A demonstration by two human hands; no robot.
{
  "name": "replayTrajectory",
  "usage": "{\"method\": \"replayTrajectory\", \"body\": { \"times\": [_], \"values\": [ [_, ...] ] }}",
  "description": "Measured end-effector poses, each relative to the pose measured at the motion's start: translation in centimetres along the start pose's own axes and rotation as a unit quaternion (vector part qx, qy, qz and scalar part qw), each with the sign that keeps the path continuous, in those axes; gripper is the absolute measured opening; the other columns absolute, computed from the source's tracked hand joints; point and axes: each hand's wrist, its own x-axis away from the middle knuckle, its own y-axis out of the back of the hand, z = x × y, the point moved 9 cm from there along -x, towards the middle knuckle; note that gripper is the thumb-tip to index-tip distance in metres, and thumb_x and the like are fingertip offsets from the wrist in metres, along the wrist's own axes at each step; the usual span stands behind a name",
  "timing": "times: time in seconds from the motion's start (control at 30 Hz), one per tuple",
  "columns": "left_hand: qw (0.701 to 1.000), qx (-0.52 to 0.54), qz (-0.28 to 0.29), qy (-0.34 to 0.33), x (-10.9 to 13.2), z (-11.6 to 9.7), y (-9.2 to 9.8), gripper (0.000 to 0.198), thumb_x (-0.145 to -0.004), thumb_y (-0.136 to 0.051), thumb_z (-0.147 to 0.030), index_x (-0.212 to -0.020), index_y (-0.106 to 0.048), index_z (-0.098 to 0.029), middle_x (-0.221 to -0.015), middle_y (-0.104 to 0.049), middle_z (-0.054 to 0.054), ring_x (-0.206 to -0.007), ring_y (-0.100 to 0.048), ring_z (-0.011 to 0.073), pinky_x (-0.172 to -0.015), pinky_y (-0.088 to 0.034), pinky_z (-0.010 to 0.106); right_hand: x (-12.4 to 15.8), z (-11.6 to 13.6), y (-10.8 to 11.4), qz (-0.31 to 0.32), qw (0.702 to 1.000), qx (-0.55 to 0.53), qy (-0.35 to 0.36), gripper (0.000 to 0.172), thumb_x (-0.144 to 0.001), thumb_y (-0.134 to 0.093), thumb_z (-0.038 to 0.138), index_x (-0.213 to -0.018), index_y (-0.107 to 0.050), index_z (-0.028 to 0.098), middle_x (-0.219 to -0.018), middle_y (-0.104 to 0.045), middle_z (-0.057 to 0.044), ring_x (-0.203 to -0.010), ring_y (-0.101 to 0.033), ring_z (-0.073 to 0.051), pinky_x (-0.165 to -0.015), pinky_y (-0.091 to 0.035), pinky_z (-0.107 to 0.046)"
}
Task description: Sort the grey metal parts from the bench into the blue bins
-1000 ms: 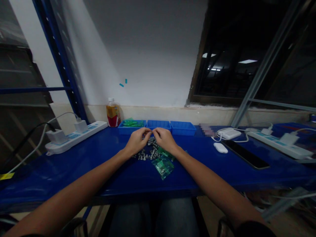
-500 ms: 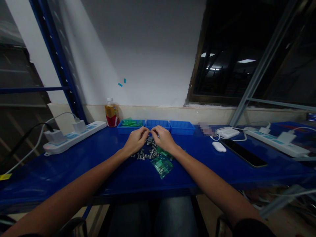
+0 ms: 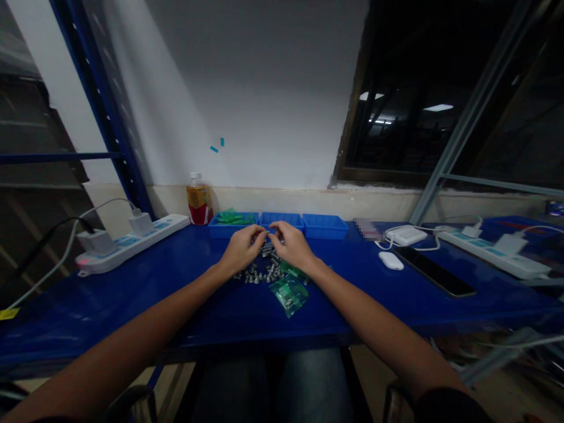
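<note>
My left hand [image 3: 242,248] and my right hand [image 3: 291,244] meet fingertip to fingertip above the middle of the blue table. Both are closed in a pinch; whatever lies between the fingers is too small to make out. Below and between them spreads a pile of small silvery metal parts [image 3: 259,276] that look like screws, partly covered by the hands. A clear green plastic bag [image 3: 288,295] with small pieces inside lies just in front of my right hand. More green plastic shows beside my right wrist.
Behind my hands stand three blue bins; the left bin [image 3: 214,231] holds green bags, the right bin [image 3: 326,230] is at the other end. A bottle [image 3: 199,200], a power strip [image 3: 127,244], a white earbud case [image 3: 390,261] and a phone [image 3: 434,271] also lie about.
The fingertips of my right hand have parted slightly and its index finger is raised a little. My left hand stays in nearly the same place.
</note>
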Motion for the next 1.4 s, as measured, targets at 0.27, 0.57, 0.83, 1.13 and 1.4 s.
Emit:
{"method": "replayTrajectory", "body": {
  "times": [0.27, 0.57, 0.83, 1.13, 1.4],
  "values": [
    [0.997, 0.015, 0.071, 0.015, -0.1, 1.1, -1.3, 0.036, -0.092, -0.035, -0.037, -0.087, -0.063, -0.015, -0.078, -0.066, 0.004, -0.072, -0.06, 0.017, -0.066, -0.042, 0.026, -0.7, -0.6, 1.3, 0.003, 0.998, 0.05, 0.022, 0.018, -0.091, -0.045, 0.027, -0.09, -0.06, 0.018, -0.088, -0.06, -0.006, -0.085, -0.055, -0.017, -0.078, -0.041, -0.026],
    [0.98, -0.071, 0.178, -0.055, 0.6, 2.6, -4.0, 0.017, -0.079, -0.054, -0.027, -0.085, -0.068, -0.021, -0.081, -0.065, 0.006, -0.076, -0.059, 0.0197, -0.069, -0.042, 0.028, 1.3, -15.2, 6.4, -0.054, 0.94, 0.232, -0.243, 0.024, -0.086, -0.05, 0.031, -0.083, -0.067, 0.015, -0.09, -0.064, -0.011, -0.093, -0.053, -0.023, -0.085, -0.037, -0.032],
    [0.963, -0.062, 0.263, -0.016, 0.9, 2.2, -3.3, 0.023, -0.079, -0.053, -0.04, -0.078, -0.067, -0.021, -0.068, -0.065, 0.002, -0.059, -0.057, 0.015, -0.054, -0.036, 0.023, 2.3, -16.8, 6.3, -0.028, 0.915, 0.256, -0.312, 0.027, -0.086, -0.05, 0.037, -0.089, -0.07, 0.02, -0.1, -0.063, -0.011, -0.102, -0.048, -0.027, -0.08, -0.037, -0.037],
    [0.953, -0.051, 0.298, 0.017, 1.3, 3.3, -3.8, 0.011, -0.068, -0.054, -0.022, -0.067, -0.066, -0.023, -0.059, -0.063, -0.002, -0.05, -0.054, 0.0122, -0.048, -0.031, 0.02, 1.9, -16.0, 5.4, -0.006, 0.923, 0.24, -0.3, 0.029, -0.086, -0.049, 0.04, -0.09, -0.07, 0.02, -0.096, -0.063, -0.011, -0.1, -0.048, -0.026, -0.082, -0.036, -0.039],
    [0.951, -0.079, 0.3, 0.003, 1.1, 3.0, -3.5, 0.016, -0.074, -0.057, -0.036, -0.079, -0.066, -0.023, -0.067, -0.066, 0.0, -0.058, -0.059, 0.0148, -0.053, -0.035, 0.022, 2.0, -15.4, 5.4, 0.004, 0.922, 0.244, -0.302, 0.034, -0.088, -0.045, 0.04, -0.086, -0.072, 0.019, -0.095, -0.063, -0.013, -0.101, -0.046, -0.031, -0.082, -0.036, -0.043]
  ]
}}
